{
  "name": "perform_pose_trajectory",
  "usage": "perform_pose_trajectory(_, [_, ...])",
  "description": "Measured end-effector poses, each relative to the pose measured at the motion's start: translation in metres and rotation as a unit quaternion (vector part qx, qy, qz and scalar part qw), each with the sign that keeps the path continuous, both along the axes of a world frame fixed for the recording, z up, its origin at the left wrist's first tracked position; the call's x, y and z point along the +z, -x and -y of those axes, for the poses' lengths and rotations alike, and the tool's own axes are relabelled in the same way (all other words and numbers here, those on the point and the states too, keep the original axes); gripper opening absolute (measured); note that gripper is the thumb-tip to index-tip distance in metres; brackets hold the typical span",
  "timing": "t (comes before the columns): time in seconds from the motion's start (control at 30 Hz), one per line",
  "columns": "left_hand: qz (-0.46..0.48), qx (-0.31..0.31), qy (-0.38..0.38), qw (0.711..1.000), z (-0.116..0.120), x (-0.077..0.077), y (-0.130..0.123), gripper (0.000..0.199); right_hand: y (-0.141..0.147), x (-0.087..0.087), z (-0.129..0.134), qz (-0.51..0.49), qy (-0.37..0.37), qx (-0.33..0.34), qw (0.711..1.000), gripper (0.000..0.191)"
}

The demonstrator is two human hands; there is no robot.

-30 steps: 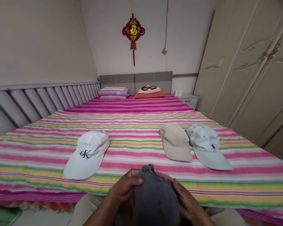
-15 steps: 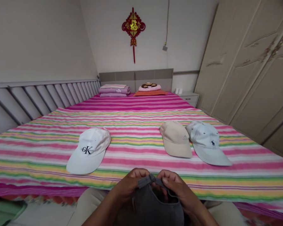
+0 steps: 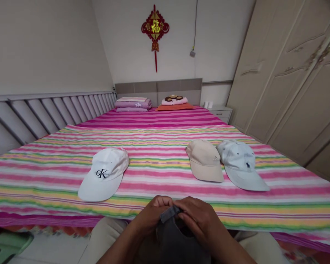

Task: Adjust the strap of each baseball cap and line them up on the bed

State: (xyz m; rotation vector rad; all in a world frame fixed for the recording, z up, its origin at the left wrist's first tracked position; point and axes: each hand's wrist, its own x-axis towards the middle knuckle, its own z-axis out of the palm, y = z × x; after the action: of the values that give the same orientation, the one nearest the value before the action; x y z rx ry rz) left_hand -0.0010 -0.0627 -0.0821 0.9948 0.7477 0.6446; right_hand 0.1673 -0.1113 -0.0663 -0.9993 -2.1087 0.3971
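Observation:
At the near edge of the bed I hold a dark grey baseball cap (image 3: 178,242) by its back strap, low in the view. My left hand (image 3: 154,214) is closed on the strap's left part. The fingers of my right hand (image 3: 199,220) pinch the strap near its buckle, and that hand covers part of the cap's back opening. A white cap with CK lettering (image 3: 106,174) lies on the bed to the left. Off to the right a beige cap (image 3: 205,161) and a pale blue-grey cap (image 3: 242,165) lie side by side, touching.
The bed has a striped cover (image 3: 154,168). Folded purple bedding (image 3: 133,105) and a pink pillow (image 3: 174,101) lie at the headboard (image 3: 178,88). A rail (image 3: 57,110) runs along the left, a wardrobe (image 3: 291,80) stands right, and a green stool (image 3: 11,244) is at lower left.
My right hand has moved left along the strap to the buckle, close against my left hand. It now hides more of the cap's back opening. The other caps have not moved.

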Motion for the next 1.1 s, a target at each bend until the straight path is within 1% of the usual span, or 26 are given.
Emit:
perform_pose_trajectory(0.07, [-0.028,0.005,-0.010,1.000,0.000,0.003,0.000,0.030,0.001,-0.003,0.000,0.064,-0.076,-0.032,0.995,0.026])
perform_pose_trajectory(0.13, [-0.066,0.003,-0.039,0.997,0.000,0.006,0.001,0.029,0.004,-0.006,0.000,0.095,-0.116,-0.065,0.987,0.022])
perform_pose_trajectory(0.2, [-0.101,-0.003,-0.075,0.992,0.001,0.008,0.001,0.027,0.007,-0.007,0.001,0.115,-0.122,-0.086,0.982,0.019])
perform_pose_trajectory(0.27, [-0.114,-0.003,-0.092,0.989,0.001,0.007,0.001,0.025,0.010,-0.007,0.001,0.142,-0.116,-0.098,0.978,0.017])
perform_pose_trajectory(0.33, [-0.101,0.011,-0.079,0.992,0.002,0.004,0.001,0.024,0.012,-0.008,0.001,0.162,-0.129,-0.117,0.971,0.016])
perform_pose_trajectory(0.4, [-0.067,0.034,-0.050,0.996,0.002,0.001,0.002,0.023,0.012,-0.011,0.000,0.163,-0.144,-0.138,0.966,0.015])
perform_pose_trajectory(0.43, [-0.040,0.051,-0.036,0.997,0.001,0.000,0.003,0.024,0.011,-0.013,-0.001,0.154,-0.141,-0.151,0.966,0.015])
perform_pose_trajectory(0.47, [-0.012,0.069,-0.025,0.997,0.001,0.000,0.004,0.024,0.010,-0.015,-0.002,0.134,-0.122,-0.162,0.970,0.014])
perform_pose_trajectory(0.53, [0.020,0.093,-0.020,0.995,0.000,0.001,0.006,0.025,0.007,-0.017,-0.004,0.065,-0.054,-0.174,0.981,0.012])
perform_pose_trajectory(0.6, [0.002,0.093,-0.032,0.995,-0.001,0.003,0.008,0.024,0.006,-0.015,-0.003,-0.013,-0.003,-0.175,0.984,0.012])
perform_pose_trajectory(0.63, [-0.022,0.085,-0.046,0.995,-0.002,0.003,0.009,0.024,0.006,-0.013,-0.003,-0.038,0.008,-0.167,0.985,0.012])
perform_pose_trajectory(0.7, [-0.065,0.067,-0.081,0.992,-0.002,0.001,0.009,0.022,0.009,-0.009,-0.002,-0.045,0.013,-0.144,0.988,0.011])
perform_pose_trajectory(0.77, [-0.097,0.049,-0.121,0.987,-0.001,-0.002,0.007,0.021,0.012,-0.006,-0.003,-0.017,0.024,-0.122,0.992,0.011])
perform_pose_trajectory(0.8, [-0.109,0.043,-0.135,0.984,0.000,-0.004,0.007,0.020,0.013,-0.005,-0.003,-0.006,0.027,-0.123,0.992,0.012])
perform_pose_trajectory(0.87, [-0.118,0.041,-0.142,0.982,0.001,-0.007,0.007,0.021,0.013,-0.006,-0.006,-0.012,0.026,-0.147,0.989,0.016])
perform_pose_trajectory(0.93, [-0.117,0.055,-0.136,0.982,0.002,-0.007,0.008,0.022,0.012,-0.008,-0.007,-0.048,0.034,-0.171,0.984,0.018])
perform_pose_trajectory(0.97, [-0.117,0.059,-0.133,0.982,0.002,-0.007,0.009,0.023,0.012,-0.008,-0.008,-0.067,0.046,-0.171,0.982,0.018])
perform_pose_trajectory(1.03, [-0.120,0.051,-0.137,0.982,0.002,-0.006,0.009,0.022,0.012,-0.008,-0.007,-0.086,0.075,-0.146,0.983,0.013])
perform_pose_trajectory(1.1, [-0.120,0.036,-0.144,0.982,0.002,-0.007,0.009,0.022,0.014,-0.007,-0.006,-0.080,0.093,-0.104,0.987,0.013])
